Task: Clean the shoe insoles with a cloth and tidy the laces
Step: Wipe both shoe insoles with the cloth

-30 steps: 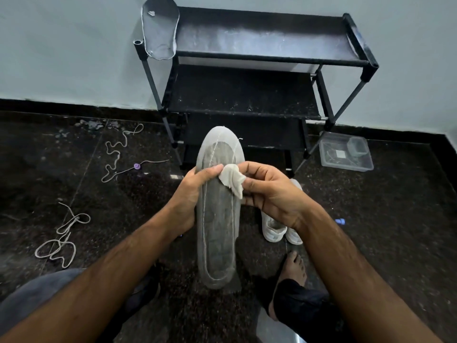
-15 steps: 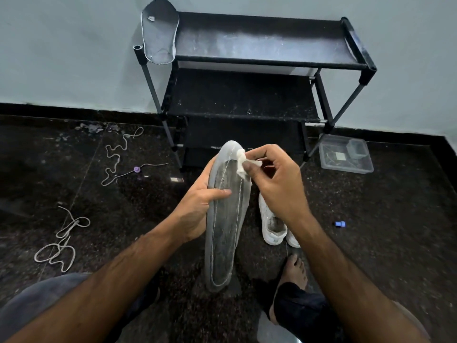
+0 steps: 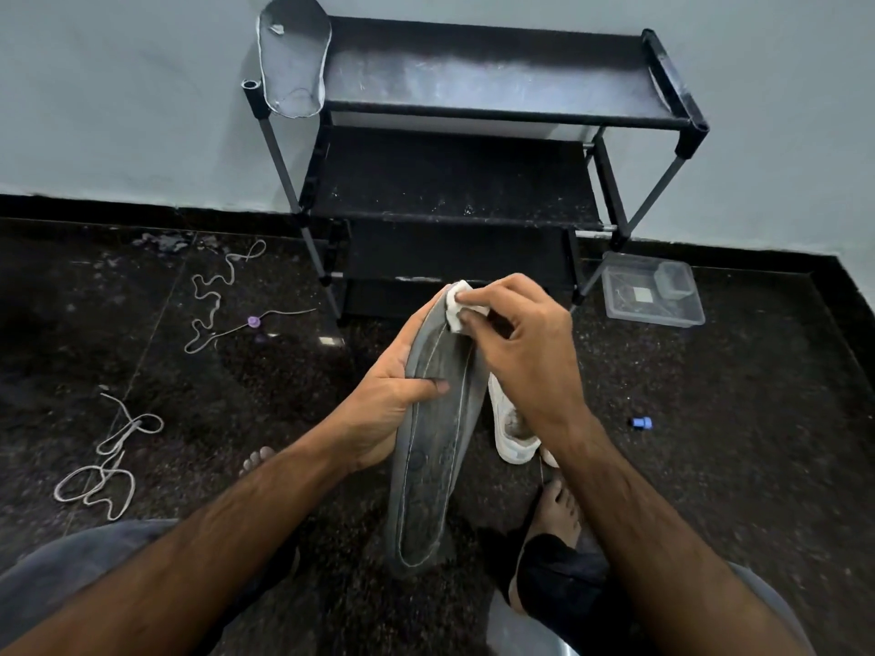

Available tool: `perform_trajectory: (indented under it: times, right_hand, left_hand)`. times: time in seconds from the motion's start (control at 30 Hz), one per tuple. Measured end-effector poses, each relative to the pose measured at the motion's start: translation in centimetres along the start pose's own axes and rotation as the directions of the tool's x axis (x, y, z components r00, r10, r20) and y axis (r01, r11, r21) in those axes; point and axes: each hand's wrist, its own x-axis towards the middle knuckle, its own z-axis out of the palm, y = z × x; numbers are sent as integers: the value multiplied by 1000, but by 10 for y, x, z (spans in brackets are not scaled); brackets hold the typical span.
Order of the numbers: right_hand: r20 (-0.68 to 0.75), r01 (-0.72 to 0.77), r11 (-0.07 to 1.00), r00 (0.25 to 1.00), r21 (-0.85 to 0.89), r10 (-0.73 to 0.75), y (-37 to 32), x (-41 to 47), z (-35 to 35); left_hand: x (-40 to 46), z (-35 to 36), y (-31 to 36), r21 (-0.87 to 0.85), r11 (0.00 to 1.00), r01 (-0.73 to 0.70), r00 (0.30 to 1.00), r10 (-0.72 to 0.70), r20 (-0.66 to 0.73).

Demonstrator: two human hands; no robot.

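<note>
Plainly light and bendy, the insole (image 3: 433, 447) stands heel-down over the floor (image 3: 710, 419) before the rack's front edge, left hand (image 3: 393, 409) gripping its midsection, right hand (image 3: 525, 352) pinching the cloth (image 3: 457, 307) against its toe.

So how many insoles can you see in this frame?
2. One insole is held upright in the left hand while the right hand wipes its tip; the other insole lies on the rack's top-left corner. Others may be hidden.

The dark speckled floor (image 3: 710, 442) carries two loose laces (image 3: 94, 471), white shoes (image 3: 513, 430), a clear plastic box (image 3: 651, 293) and a black rack (image 3: 473, 111), whose top shelf holds an insole (image 3: 293, 63).
</note>
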Motion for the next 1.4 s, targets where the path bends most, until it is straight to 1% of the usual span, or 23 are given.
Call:
perform_trajectory:
  times: [0.07,0.13,0.2,0.23,0.3,0.37,0.43,0.47,0.53,0.63,0.7,0.77,0.83,0.9,0.97,1.07,1.13,1.2,1.33,1.4]
  right_hand:
    - [31,22,999,999,42,-24,-7,-4,5]
    - [125,91,993,987,81,-101,-18,-12,15]
    - [172,147,988,973,50,-153,-21,-14,21]
    - [167,158,987,973,26,-160,-19,-11,20]
    - [111,145,989,984,-22,-142,-12,-4,11]
    - [18,79,995,997,-60,-78,-5,2,-1]
    - [-52,18,999,998,-38,-20,-1,4,-8]
    - [-58,9,1000,998,-22,-11,-2,3,-8]
    - [-13,40,999,999,21,-40,-10,-1,-2]
    - [138,156,983,976,99,-169,-21,-7,11]
    - [179,207,976,960,76,-217,-21,-6,12]
    - [130,188,982,973,22,-190,-13,-1,5]
    - [42,108,994,993,-21,-107,-4,4,-6]
    - [-30,53,998,998,-30,-54,-1,5,-11]
    - [-18,54,999,998,1,-54,-6,2,-7]
    - [98,147,987,983,61,-153,-20,-6,6]
    - [149,198,979,968,45,-203,-19,-5,9]
    - [127,184,983,975,-4,-182,-12,-1,5]
    - [11,82,995,997,-60,-82,-2,1,-5]
    - [22,96,993,995,-64,-94,-6,-2,-1]
  left_hand:
    - [-1,-1,0,-9,1000,7,1000,-7,-12]
    - [-1,-4,-1,-32,999,36,998,-38,-55]
    - [-1,-8,-4,-28,998,62,994,-64,-86]
    - [-1,-9,-5,-23,997,67,994,-69,-87]
    - [-1,-7,-3,-31,997,70,996,-71,-56]
    - [-1,-2,-1,-23,998,62,998,-62,5]
    - [-2,2,-2,6,999,54,998,-54,40]
    - [-2,2,-2,4,998,57,998,-57,38]
    - [-3,0,-2,-21,998,67,998,-67,2]
    - [-2,-6,-4,-47,995,84,994,-86,-64]
    - [-1,-7,-4,-43,995,87,993,-90,-82]
    - [-1,-6,-3,-32,997,76,995,-78,-56]
    - [-1,-3,-2,-18,997,72,997,-72,-22]
    - [-2,-2,-1,19,998,60,998,-60,-15]
    - [-2,-2,-1,24,999,35,999,-34,-31]
    - [-2,-3,0,-16,1000,5,998,-5,-56]
    - [-1,-3,0,-26,1000,-2,998,0,-61]
    - [0,-3,-1,-29,1000,-3,998,2,-62]
    - [0,-2,0,-2,1000,-23,999,23,-38]
    - [0,-3,1,-1,1000,-21,999,21,-48]
